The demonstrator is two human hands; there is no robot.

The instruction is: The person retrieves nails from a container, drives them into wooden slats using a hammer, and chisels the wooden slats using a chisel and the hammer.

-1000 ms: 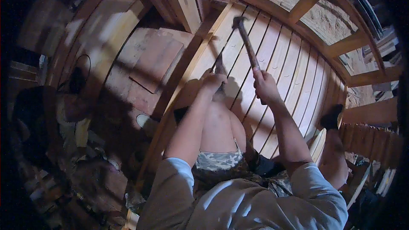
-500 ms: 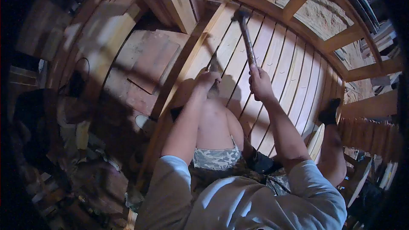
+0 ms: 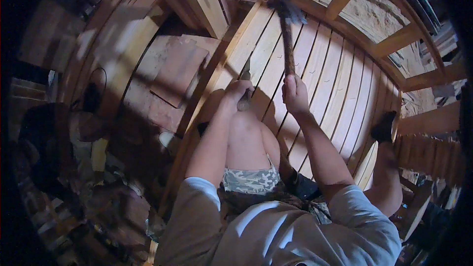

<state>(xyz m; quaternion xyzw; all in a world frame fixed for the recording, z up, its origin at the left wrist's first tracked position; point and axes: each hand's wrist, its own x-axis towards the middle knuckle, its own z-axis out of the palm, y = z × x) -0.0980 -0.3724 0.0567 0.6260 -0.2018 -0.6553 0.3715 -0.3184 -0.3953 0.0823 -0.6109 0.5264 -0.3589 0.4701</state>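
Observation:
My right hand [image 3: 295, 93] is closed around the lower handle of a hammer [image 3: 288, 49]. The hammer stands raised over the slats, its dark head blurred near the far edge. My left hand [image 3: 237, 91] grips what looks like a chisel [image 3: 246, 73], with a narrow tapered end pointing away from me. The tapered end lies over the left part of a slatted wooden panel [image 3: 315, 69], close to a gap between slats; whether it touches the wood I cannot tell. The chisel's thick near end shows just below my fingers, above my bare leg.
Small dark marks run across the slats. Wooden frame rails [image 3: 384, 44] border the far right side, and upright posts [image 3: 204, 2] stand at the back left. Flat boards [image 3: 180, 69] lie left of the panel. My foot [image 3: 383, 127] rests at the right edge.
The hammer head has shifted slightly right and now looks blurred and larger. My right hand has moved a little left. My left hand and the chisel have barely moved.

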